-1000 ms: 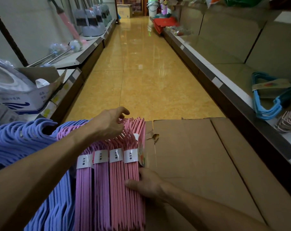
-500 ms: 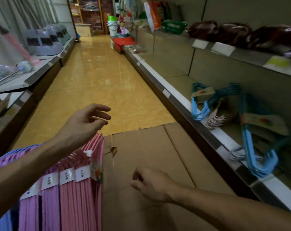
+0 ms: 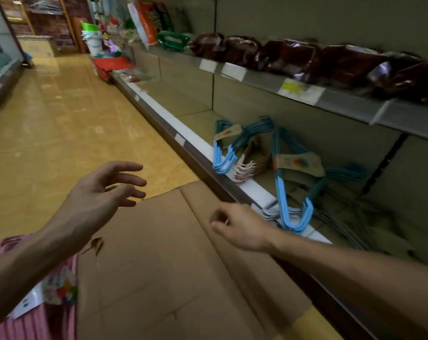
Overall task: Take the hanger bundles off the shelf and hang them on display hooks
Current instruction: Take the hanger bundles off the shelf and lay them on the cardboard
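Above a flattened cardboard box [image 3: 164, 261] both hands hang free, neither one touching anything; the left hand [image 3: 97, 192] is spread wide, its fingers [image 3: 127, 179] straight and fanned toward the aisle, holding nothing; the right hand [image 3: 240, 227] is loosely curled, its fingertips tucked toward the palm, and nothing shows inside it. At the lower left corner, partly under the left forearm, lies a pink hanger bundle [image 3: 36, 320] with a white paper band [image 3: 26, 303] across it, resting against the left edge of the cardboard; on the lower shelf [image 3: 262, 192] to the right lie more hangers: a blue hanger bundle [image 3: 224, 158] with a brown card label near the shelf's front edge, a pale pink hanger bundle [image 3: 247, 168] just beside it, and a second, larger blue hanger bundle [image 3: 294, 212] nearer the camera, its lower end reaching the white shelf edge just beyond the right hand; a few grey hangers [image 3: 343, 224] lie behind it, too dim to count. On the upper shelf [image 3: 343, 101] sit dark brown wrapped packages [image 3: 294, 57] in a row, with white and yellow price tags along its front strip; the yellow tiled floor [image 3: 61, 119] runs away up the aisle, where the far goods are blurred.
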Tool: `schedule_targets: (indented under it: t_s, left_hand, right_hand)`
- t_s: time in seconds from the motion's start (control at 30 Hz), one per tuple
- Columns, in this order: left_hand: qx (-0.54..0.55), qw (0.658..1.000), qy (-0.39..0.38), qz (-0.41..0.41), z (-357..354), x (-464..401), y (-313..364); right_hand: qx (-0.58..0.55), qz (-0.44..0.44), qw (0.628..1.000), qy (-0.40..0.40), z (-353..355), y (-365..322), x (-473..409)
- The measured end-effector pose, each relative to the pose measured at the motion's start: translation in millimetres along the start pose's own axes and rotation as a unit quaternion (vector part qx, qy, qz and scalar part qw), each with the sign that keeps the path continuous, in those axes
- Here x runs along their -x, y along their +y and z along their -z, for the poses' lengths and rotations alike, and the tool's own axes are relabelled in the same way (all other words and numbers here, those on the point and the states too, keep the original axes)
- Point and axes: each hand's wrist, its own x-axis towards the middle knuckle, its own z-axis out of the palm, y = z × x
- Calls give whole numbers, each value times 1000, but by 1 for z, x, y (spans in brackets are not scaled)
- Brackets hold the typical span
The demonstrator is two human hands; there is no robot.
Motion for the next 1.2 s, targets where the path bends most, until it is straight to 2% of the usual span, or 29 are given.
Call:
schedule_targets:
  t_s: [0.13, 0.27, 0.33, 0.4, 0.5, 0.6, 0.7, 0.83, 1.03, 1.2]
  left_hand:
    - [39, 999, -11, 0, -30, -7, 8]
    - [94, 995, -24, 20, -76, -10, 12]
    - [110, 993, -39, 31, -103, -9, 14]
    - [121, 990, -59, 35, -127, -9, 12]
    - [127, 988, -84, 38, -155, -9, 6]
    - [137, 984, -96, 56, -181, -6, 4]
    - [134, 980, -122, 77, -209, -1, 3]
    - [106, 976, -164, 99, -241, 4, 2]
    - [71, 958, -258, 106, -264, 8, 5]
    - [51, 955, -282, 79, -266, 8, 11]
  right_hand:
    - [2, -84, 986, 141, 46, 56, -1]
    - [-29, -202, 951, 233, 82, 110, 8]
    - [-22, -264, 936, 234, 91, 135, 12]
    - [-30, -306, 931, 196, 94, 155, 15]
    - [-151, -336, 916, 156, 91, 173, 18]
    - [-268, -339, 885, 172, 88, 179, 16]
    - [-287, -356, 861, 225, 91, 184, 11]
    - [-353, -354, 839, 216, 94, 182, 5]
    - [-490, -360, 768, 204, 98, 178, -3]
    - [-513, -357, 749, 221, 104, 171, -12]
